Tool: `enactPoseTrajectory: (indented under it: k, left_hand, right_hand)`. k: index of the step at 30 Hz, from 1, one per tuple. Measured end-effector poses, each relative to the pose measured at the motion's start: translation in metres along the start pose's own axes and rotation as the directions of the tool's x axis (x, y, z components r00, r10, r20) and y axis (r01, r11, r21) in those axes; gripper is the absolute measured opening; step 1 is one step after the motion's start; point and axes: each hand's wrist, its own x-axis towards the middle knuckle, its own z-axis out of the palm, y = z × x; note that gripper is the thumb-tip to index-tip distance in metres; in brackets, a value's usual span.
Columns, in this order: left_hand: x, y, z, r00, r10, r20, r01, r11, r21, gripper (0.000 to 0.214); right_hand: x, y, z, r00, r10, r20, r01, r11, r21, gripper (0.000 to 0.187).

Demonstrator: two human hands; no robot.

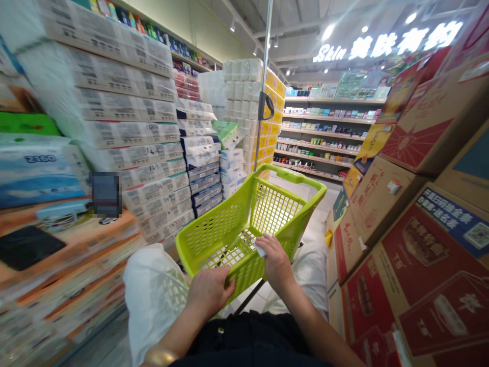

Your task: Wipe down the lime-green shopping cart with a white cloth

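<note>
L hand [212,288] holds tight to the near rim of the green cart basket [244,266], mid-frame, w/ 1 gold band [160,356] on its wrist, btm left. R hand [275,257] pinches 1 small white scrap [260,250] at that rim, just below ctr. Big boxes [385,196] pile up on the right side.

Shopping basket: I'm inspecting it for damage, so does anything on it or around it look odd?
The lime-green basket shows no visible break or spill. Behind it, a green-and-white pack appears to lie askew, at an angle to the blue-and-white packs beside it.
</note>
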Motion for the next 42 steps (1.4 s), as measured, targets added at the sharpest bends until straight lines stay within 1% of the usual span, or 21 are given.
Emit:
enactPoseTrajectory:
  k: [2, 4, 6, 8, 10, 12, 14, 18, 20, 23, 25, 27, 31, 33, 36, 38, 39, 42]
  left_hand:
    - [0.000, 0.000, 0.000, 1.000, -0.005, 0.004, 0.005, 1.000, -0.008, 0.020]
    - [0.000, 0.000, -0.001, 1.000, -0.004, 0.016, 0.004, 1.000, -0.016, 0.018]
    - [0.000, -0.001, -0.001, 1.000, 0.004, 0.022, -0.003, 1.000, -0.017, 0.017]
    - [0.000, -0.001, 0.000, 1.000, 0.009, 0.012, -0.008, 1.000, -0.012, 0.018]
    - [0.000, -0.001, 0.001, 1.000, 0.008, -0.004, -0.008, 1.000, -0.006, 0.021]
    - [0.000, -0.001, 0.001, 1.000, 0.002, -0.010, -0.002, 1.000, -0.003, 0.021]
    - [0.000, -0.001, 0.002, 1.000, -0.002, -0.003, 0.002, 1.000, -0.003, 0.019]
    - [0.000, -0.002, 0.000, 1.000, 0.009, 0.017, -0.009, 1.000, 0.008, 0.019]
    - [0.000, -0.002, 0.000, 1.000, 0.012, 0.017, -0.012, 1.000, 0.018, 0.020]
    - [0.000, -0.001, 0.001, 1.000, 0.011, 0.005, -0.011, 1.000, 0.026, 0.023]
    - [0.000, -0.001, 0.002, 1.000, 0.009, -0.002, -0.009, 1.000, 0.026, 0.024]
    - [0.000, -0.001, 0.002, 1.000, 0.013, 0.000, -0.013, 1.000, 0.018, 0.022]
    - [-0.001, -0.002, 0.001, 1.000, 0.022, 0.012, -0.023, 1.000, 0.012, 0.019]
    - [-0.001, -0.002, 0.000, 1.000, 0.018, 0.013, -0.018, 1.000, 0.020, 0.020]
    - [-0.001, -0.001, 0.000, 1.000, 0.010, 0.012, -0.010, 1.000, 0.028, 0.021]
    - [0.000, -0.001, 0.000, 1.000, 0.009, 0.014, -0.009, 1.000, 0.022, 0.021]
    - [0.001, -0.001, 0.001, 1.000, 0.009, 0.015, -0.009, 1.000, 0.015, 0.021]
    - [0.001, -0.004, 0.002, 1.000, 0.018, 0.017, -0.018, 1.000, -0.003, 0.020]
  right_hand:
    - [-0.003, -0.005, 0.004, 1.000, -0.020, 0.020, 0.020, 1.000, 0.008, 0.047]
    - [-0.006, -0.012, 0.008, 0.995, -0.079, 0.064, 0.077, 0.996, 0.035, 0.046]
    - [-0.007, -0.014, 0.010, 0.990, -0.119, 0.081, 0.115, 0.992, 0.052, 0.045]
    - [-0.004, -0.010, 0.006, 0.994, -0.094, 0.056, 0.092, 0.995, 0.036, 0.046]
    - [-0.001, -0.004, 0.002, 0.999, -0.038, 0.016, 0.037, 0.999, 0.007, 0.047]
    - [0.001, -0.002, 0.000, 1.000, -0.001, 0.000, 0.001, 1.000, -0.010, 0.048]
    - [-0.002, -0.008, 0.003, 1.000, -0.019, 0.022, 0.019, 1.000, -0.002, 0.048]
    - [-0.008, -0.020, 0.011, 0.988, -0.123, 0.092, 0.120, 0.992, 0.046, 0.047]
    - [-0.006, -0.015, 0.007, 0.990, -0.113, 0.079, 0.111, 0.993, 0.035, 0.047]
    - [0.001, 0.000, -0.002, 0.999, -0.037, 0.004, 0.037, 0.999, -0.019, 0.048]
    - [0.003, 0.003, -0.005, 1.000, -0.004, -0.024, 0.003, 0.999, -0.036, 0.048]
    - [-0.001, -0.004, -0.001, 1.000, -0.025, -0.005, 0.025, 1.000, -0.020, 0.047]
    - [-0.010, -0.022, 0.010, 0.986, -0.143, 0.086, 0.139, 0.989, 0.048, 0.044]
    - [-0.008, -0.019, 0.010, 0.988, -0.133, 0.075, 0.131, 0.991, 0.040, 0.045]
    - [-0.001, -0.007, 0.006, 0.999, -0.047, -0.003, 0.047, 0.999, -0.014, 0.047]
    - [0.001, -0.006, 0.006, 1.000, -0.018, -0.014, 0.017, 0.999, -0.033, 0.047]
    - [0.000, -0.008, 0.008, 1.000, -0.029, 0.004, 0.029, 0.999, -0.030, 0.047]
    - [-0.005, -0.019, 0.014, 0.989, -0.124, 0.086, 0.124, 0.992, 0.007, 0.045]
